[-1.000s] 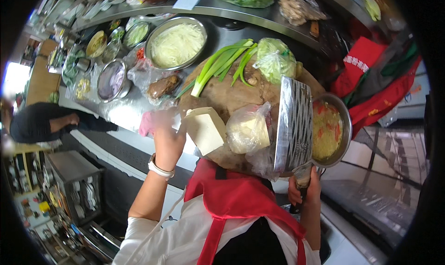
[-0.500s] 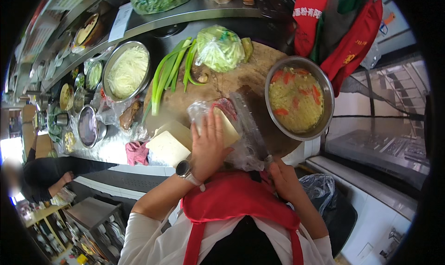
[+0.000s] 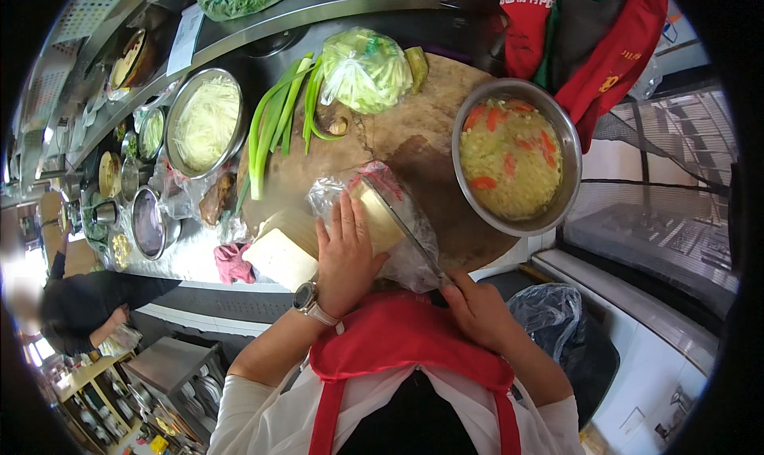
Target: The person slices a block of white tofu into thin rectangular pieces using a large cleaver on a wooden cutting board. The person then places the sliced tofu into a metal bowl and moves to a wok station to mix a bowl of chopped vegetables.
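My left hand (image 3: 348,256), a watch on its wrist, lies flat with fingers stretched over a pale block that looks like tofu (image 3: 383,231). My right hand (image 3: 475,305) is closed round the handle of a kitchen knife (image 3: 404,227). The blade stands nearly edge-on along the block's right side; whether it has gone into the block I cannot tell. Left of my left hand lies a second pale tofu-like block (image 3: 280,258). Clear plastic film (image 3: 419,270) with something red inside sits under and beside the knife.
Everything rests on a round wooden chopping board (image 3: 446,161). A metal bowl (image 3: 576,157) of yellowish liquid with orange-red pieces stands right. Green onions (image 3: 274,125), garlic (image 3: 338,126) and bagged greens (image 3: 366,69) lie at the back. Shredded vegetables fill a bowl (image 3: 243,129). Another person (image 3: 87,308) is far left.
The knife has shifted left from the film to the block's right side, its blade turning from flat to nearly upright. My left hand stays on the block. The view has shifted slightly.
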### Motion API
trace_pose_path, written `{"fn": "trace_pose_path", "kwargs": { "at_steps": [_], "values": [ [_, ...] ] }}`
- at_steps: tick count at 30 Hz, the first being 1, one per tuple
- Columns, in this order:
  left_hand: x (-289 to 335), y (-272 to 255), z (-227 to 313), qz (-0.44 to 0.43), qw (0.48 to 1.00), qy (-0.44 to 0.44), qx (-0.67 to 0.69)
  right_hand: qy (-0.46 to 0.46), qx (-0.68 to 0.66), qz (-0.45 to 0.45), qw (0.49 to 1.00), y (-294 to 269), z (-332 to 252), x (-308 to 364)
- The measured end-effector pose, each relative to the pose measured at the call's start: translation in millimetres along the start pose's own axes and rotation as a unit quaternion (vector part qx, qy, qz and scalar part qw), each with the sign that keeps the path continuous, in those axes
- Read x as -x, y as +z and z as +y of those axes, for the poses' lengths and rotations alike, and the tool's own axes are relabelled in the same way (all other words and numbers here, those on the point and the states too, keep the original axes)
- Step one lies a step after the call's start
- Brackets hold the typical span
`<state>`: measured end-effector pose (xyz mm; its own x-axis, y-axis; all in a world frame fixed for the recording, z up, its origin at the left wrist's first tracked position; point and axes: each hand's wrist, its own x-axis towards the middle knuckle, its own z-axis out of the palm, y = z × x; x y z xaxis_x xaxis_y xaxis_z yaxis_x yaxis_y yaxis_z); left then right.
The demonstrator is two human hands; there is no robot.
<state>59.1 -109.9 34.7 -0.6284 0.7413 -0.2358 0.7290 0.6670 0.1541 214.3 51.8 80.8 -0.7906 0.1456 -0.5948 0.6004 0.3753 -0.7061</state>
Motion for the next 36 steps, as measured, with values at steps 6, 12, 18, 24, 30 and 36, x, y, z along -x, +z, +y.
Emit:
{"fn": "trace_pose_path", "kwargs": {
  "at_steps": [6,12,18,24,30,36],
  "values": [
    [1,6,-3,0.006,1.0,-0.015,0.021,0.025,0.002,-0.002,1.0,2,1,-2],
    [0,8,-4,0.0,0.997,-0.027,0.068,0.016,0.013,0.014,1.0,4,4,-3],
    [0,12,-6,-0.002,0.997,-0.03,0.069,0.034,0.025,-0.013,0.999,-1,-7,-11],
    [-1,17,-9,0.014,0.998,-0.028,0.06,0.001,0.072,0.01,0.997,6,3,-28],
    [-1,24,-8,0.025,0.999,-0.028,0.015,0.064,0.089,-0.017,0.994,19,0,-47],
    [-1,25,-6,0.022,0.999,-0.022,-0.024,0.034,0.155,0.026,0.987,44,22,-63]
  ]
}}
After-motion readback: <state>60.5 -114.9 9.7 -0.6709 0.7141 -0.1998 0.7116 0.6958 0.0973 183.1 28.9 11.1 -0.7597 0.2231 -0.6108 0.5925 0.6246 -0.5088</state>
